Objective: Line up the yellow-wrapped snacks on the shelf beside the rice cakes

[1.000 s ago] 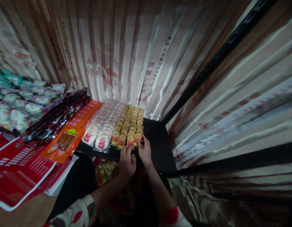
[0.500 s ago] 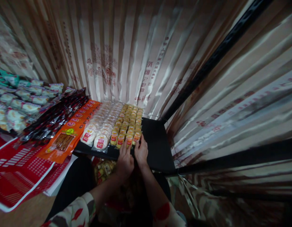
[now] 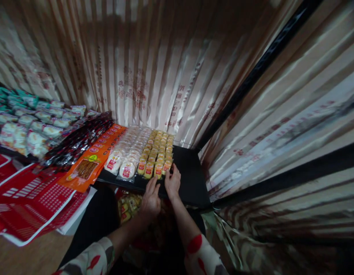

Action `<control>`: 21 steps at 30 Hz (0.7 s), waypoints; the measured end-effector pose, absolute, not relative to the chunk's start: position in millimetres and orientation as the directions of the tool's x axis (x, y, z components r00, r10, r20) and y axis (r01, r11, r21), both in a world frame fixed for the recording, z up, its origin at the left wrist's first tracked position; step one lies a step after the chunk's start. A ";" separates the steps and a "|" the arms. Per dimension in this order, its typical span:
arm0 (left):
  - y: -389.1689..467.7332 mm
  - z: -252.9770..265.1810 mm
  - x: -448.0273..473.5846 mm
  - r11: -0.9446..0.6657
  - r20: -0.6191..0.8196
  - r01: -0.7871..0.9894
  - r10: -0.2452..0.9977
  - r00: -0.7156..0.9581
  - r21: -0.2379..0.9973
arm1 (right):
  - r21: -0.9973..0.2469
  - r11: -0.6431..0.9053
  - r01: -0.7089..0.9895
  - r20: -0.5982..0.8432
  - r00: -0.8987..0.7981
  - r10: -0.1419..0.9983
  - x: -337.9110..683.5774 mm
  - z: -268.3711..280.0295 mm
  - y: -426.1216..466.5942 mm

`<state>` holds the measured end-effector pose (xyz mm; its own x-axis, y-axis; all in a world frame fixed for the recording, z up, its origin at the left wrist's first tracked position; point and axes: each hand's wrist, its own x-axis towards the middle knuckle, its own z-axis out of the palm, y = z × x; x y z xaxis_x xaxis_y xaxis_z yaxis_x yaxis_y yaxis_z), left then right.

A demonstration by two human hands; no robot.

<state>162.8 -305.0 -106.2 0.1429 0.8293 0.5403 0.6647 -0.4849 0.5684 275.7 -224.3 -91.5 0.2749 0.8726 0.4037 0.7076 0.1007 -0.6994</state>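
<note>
Rows of small yellow wrapped snack packs with red-and-yellow labels stand on a black shelf. My left hand is at their front edge, fingers stretched forward, with the fingertips at or just below a front pack. Close by, my right hand rests at the front right corner pack, its thumb and fingers apart and holding nothing that I can see. Left of the yellow packs lie rows of round white wrapped snacks with red labels.
Orange snack bags, dark shiny packets and white-and-teal packets line the shelf leftward. A red basket stands at lower left. A bag of yellow packs sits below the shelf. Black bars and a pleated curtain enclose the back and right.
My left hand has drawn back slightly from the front packs. My right hand stays by the corner pack, its fingers a little lower on it. The view has shifted slightly.
</note>
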 end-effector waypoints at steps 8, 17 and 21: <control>-323.7 -99.5 146.6 -0.424 0.408 0.645 0.894 0.186 0.636 | -0.579 0.238 0.779 0.520 0.129 0.844 262.1 -92.8 -251.3; -374.7 -124.5 131.3 -0.332 0.166 0.655 0.938 0.304 0.679 | -0.639 0.292 0.711 0.507 0.105 0.855 247.5 -88.6 -286.8; -373.9 -144.3 101.7 -0.052 -0.164 0.840 0.973 0.165 0.541 | -0.687 0.290 0.666 0.308 -0.095 0.947 237.4 -122.9 -334.6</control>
<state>101.7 -373.9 -144.3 0.1652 0.9726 -0.1636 0.8397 -0.0518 0.5405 237.4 -334.6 -122.9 -0.0949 0.9468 0.3076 0.6663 0.2900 -0.6870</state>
